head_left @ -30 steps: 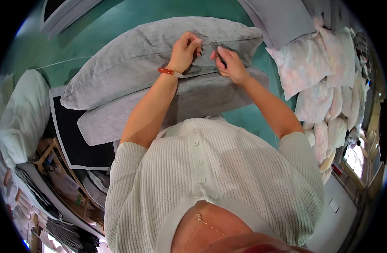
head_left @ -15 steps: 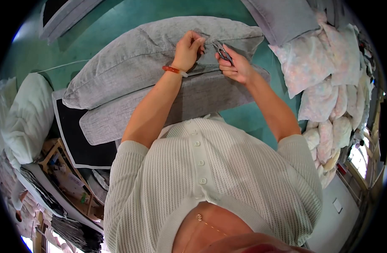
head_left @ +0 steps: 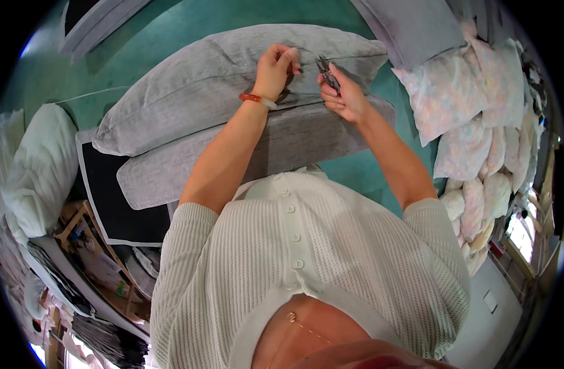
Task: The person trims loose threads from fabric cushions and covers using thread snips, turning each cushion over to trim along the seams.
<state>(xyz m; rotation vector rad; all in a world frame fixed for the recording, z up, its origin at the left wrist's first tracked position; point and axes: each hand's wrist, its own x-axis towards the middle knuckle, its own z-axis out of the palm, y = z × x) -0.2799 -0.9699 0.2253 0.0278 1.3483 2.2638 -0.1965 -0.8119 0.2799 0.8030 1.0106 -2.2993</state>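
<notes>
A long grey cushion [head_left: 183, 86] lies across in front of me, a seam running along its side. It rests on a flatter grey cushion [head_left: 312, 130]. My left hand [head_left: 277, 71], with an orange bangle and a pale one at the wrist, is at the upper cushion's seam. Its thumb and fingers are pinched together; what is between them is too small to make out. Just right of it, my right hand [head_left: 345, 95] grips small dark snips [head_left: 328, 75]. Their tips point up and left over the cushion, apart from my left fingers.
Several pale, speckled pillows [head_left: 445, 95] are piled at the right, beside another grey cushion [head_left: 411, 31]. To the left are a black panel with a grey border [head_left: 113, 190], a white bundle [head_left: 42, 169] and a wooden shelf [head_left: 79, 224]. The floor [head_left: 146, 52] is green.
The snips have moved slightly right, away from my left hand, and their angle has turned a little. My left hand stays pinched at almost the same spot.
</notes>
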